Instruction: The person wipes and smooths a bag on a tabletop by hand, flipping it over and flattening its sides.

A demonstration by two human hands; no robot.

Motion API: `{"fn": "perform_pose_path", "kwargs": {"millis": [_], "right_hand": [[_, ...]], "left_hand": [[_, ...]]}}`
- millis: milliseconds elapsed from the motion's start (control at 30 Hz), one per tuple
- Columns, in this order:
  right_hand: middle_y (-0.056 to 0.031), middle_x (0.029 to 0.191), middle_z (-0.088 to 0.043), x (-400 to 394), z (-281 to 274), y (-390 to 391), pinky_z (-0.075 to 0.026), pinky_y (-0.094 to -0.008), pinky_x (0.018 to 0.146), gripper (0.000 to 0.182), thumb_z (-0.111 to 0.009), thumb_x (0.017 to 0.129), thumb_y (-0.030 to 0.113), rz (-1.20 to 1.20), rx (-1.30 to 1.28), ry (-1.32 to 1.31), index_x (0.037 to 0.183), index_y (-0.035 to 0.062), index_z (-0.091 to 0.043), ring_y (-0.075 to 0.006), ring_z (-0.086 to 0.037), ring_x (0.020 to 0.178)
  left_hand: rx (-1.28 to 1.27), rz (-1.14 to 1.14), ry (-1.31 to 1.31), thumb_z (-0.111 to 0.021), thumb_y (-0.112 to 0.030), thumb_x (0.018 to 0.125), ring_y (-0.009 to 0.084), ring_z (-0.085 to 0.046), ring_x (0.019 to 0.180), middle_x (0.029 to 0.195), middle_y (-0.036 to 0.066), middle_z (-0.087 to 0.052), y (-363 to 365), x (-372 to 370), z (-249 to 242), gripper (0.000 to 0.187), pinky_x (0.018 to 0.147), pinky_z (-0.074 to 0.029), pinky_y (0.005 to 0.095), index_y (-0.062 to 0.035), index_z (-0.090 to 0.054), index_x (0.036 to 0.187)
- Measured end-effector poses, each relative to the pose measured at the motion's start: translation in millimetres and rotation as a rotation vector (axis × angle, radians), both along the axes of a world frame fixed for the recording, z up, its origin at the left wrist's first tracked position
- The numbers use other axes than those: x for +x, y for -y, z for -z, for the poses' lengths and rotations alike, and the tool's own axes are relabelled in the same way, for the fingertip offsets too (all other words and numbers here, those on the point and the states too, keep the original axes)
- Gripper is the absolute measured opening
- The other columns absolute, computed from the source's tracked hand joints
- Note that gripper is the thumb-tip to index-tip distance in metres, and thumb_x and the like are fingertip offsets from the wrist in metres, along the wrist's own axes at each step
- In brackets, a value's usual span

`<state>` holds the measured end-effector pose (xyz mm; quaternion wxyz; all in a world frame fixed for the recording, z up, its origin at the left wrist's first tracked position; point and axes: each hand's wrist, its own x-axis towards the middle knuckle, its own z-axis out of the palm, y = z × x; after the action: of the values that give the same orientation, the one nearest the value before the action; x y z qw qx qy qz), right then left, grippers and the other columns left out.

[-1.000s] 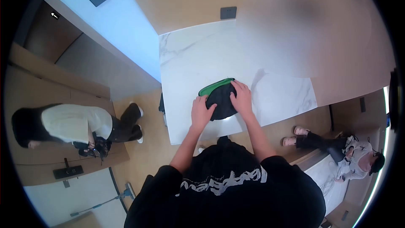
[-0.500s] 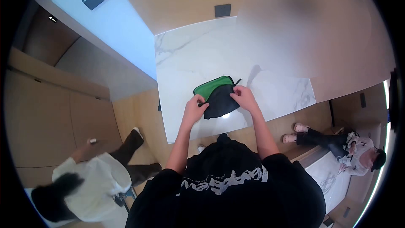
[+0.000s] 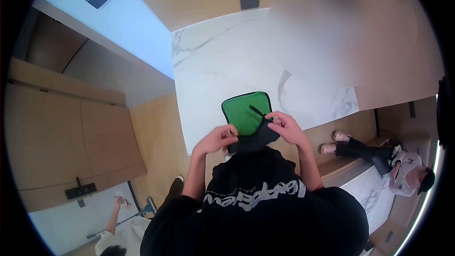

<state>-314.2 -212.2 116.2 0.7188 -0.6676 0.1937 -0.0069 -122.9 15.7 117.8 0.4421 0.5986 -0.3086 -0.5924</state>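
Observation:
A zip pouch (image 3: 244, 111) lies opened out near the front edge of the marble-patterned table, its green inside facing up with black trim round the edge. Its black flap (image 3: 258, 138) is folded down toward my body. My left hand (image 3: 215, 140) pinches the flap's left corner between thumb and fingers. At the right corner, my right hand (image 3: 289, 129) grips the black edge close to a dark strap (image 3: 256, 111) that lies across the green.
The white marble-patterned table (image 3: 218, 61) extends back to a wall with a dark socket plate (image 3: 250, 1). A person in a light top (image 3: 125, 237) stands at lower left holding something pale. Another person (image 3: 403, 173) sits at far right. Brown cabinet doors (image 3: 47, 132) line the left.
Both hands have drawn the black flap toward my body, uncovering more of the green inside. The person at left has moved lower in view and the door beside them now shows.

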Motion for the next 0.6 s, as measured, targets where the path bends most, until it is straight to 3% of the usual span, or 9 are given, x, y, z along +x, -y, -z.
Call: {"fn": "perform_pose_path", "kwargs": {"millis": [100,167,200,233,267,333,367,467,600], "right_hand": [[0.0048,0.069,-0.052,23,20,-3,-0.036,-0.0223,0.055,0.016,-0.059,0.093,0.004,0.214,0.015,0.238,0.109,0.0017,-0.057,-0.0021,-0.043,0.064],[0.0022,0.072,-0.054,33,22,5,-0.038,-0.0213,0.059,0.016,-0.059,0.093,0.005,0.267,-0.072,0.186,0.109,0.0018,-0.057,-0.0029,-0.045,0.066],[-0.0005,0.076,-0.057,37,22,9,-0.040,-0.0204,0.063,0.016,-0.059,0.092,0.006,0.324,-0.160,0.130,0.108,0.0019,-0.057,-0.0036,-0.048,0.068],[-0.0104,0.095,-0.064,42,20,16,-0.048,-0.0269,0.076,0.027,-0.063,0.088,0.008,0.244,-0.331,-0.099,0.113,0.0008,-0.056,-0.0149,-0.059,0.082],[-0.0104,0.095,-0.064,43,27,15,-0.048,-0.0269,0.076,0.027,-0.063,0.088,0.008,0.241,-0.329,-0.105,0.113,0.0008,-0.056,-0.0149,-0.059,0.082],[-0.0188,0.118,-0.059,53,47,8,-0.047,-0.0390,0.089,0.041,-0.065,0.083,0.010,0.320,-0.957,-0.066,0.122,0.0007,-0.054,-0.0317,-0.058,0.104],[-0.0216,0.131,-0.052,54,36,5,-0.042,-0.0481,0.097,0.054,-0.065,0.080,0.011,0.337,-0.839,-0.046,0.131,0.0019,-0.049,-0.0402,-0.050,0.117],[-0.0214,0.132,-0.051,54,57,-8,-0.038,-0.0454,0.105,0.054,-0.064,0.081,0.011,0.383,-1.002,-0.027,0.133,0.0051,-0.049,-0.0385,-0.047,0.123],[-0.0219,0.136,-0.046,43,75,-16,-0.026,-0.0527,0.111,0.054,-0.064,0.081,0.013,0.494,-1.044,-0.093,0.132,0.0053,-0.049,-0.0402,-0.041,0.129]], "left_hand": [[-0.057,-0.244,0.202,-0.062,-0.008,0.093,0.0052,-0.049,0.049,0.058,-0.003,-0.050,16,8,-2,0.008,0.045,-0.038,0.0219,-0.0057,-0.055,0.095],[-0.051,-0.375,0.355,-0.063,-0.010,0.092,0.0047,-0.047,0.049,0.055,-0.003,-0.048,31,17,-4,0.009,0.044,-0.037,0.0222,-0.0058,-0.056,0.096],[0.072,-0.446,0.530,-0.065,-0.012,0.090,0.0141,-0.055,0.061,0.070,0.005,-0.057,37,19,-5,0.016,0.057,-0.044,0.0297,-0.0050,-0.056,0.101],[0.200,-0.512,0.701,-0.067,-0.014,0.087,0.0235,-0.063,0.073,0.085,0.013,-0.066,41,18,-4,0.024,0.070,-0.051,0.0372,-0.0041,-0.057,0.107],[0.204,-0.513,0.696,-0.067,-0.014,0.087,0.0235,-0.063,0.073,0.085,0.013,-0.066,44,12,3,0.024,0.070,-0.051,0.0372,-0.0041,-0.057,0.107],[0.066,-0.480,1.547,-0.069,-0.020,0.084,0.0392,-0.053,0.114,0.127,0.024,-0.054,49,-2,34,0.050,0.096,-0.042,0.0511,-0.0033,-0.051,0.128],[0.065,-0.426,1.366,-0.070,-0.023,0.082,0.0454,-0.029,0.137,0.148,0.024,-0.033,50,-10,48,0.068,0.109,-0.025,0.0580,-0.0020,-0.040,0.140],[0.023,-0.189,1.398,-0.065,-0.031,0.086,0.0453,-0.023,0.141,0.153,0.024,-0.027,66,-49,61,0.070,0.111,-0.021,0.0613,-0.0074,-0.038,0.145],[0.066,-0.078,1.428,-0.059,-0.038,0.089,0.0458,-0.016,0.144,0.156,0.024,-0.021,77,-77,78,0.070,0.111,-0.017,0.0647,-0.0105,-0.035,0.149]]}}
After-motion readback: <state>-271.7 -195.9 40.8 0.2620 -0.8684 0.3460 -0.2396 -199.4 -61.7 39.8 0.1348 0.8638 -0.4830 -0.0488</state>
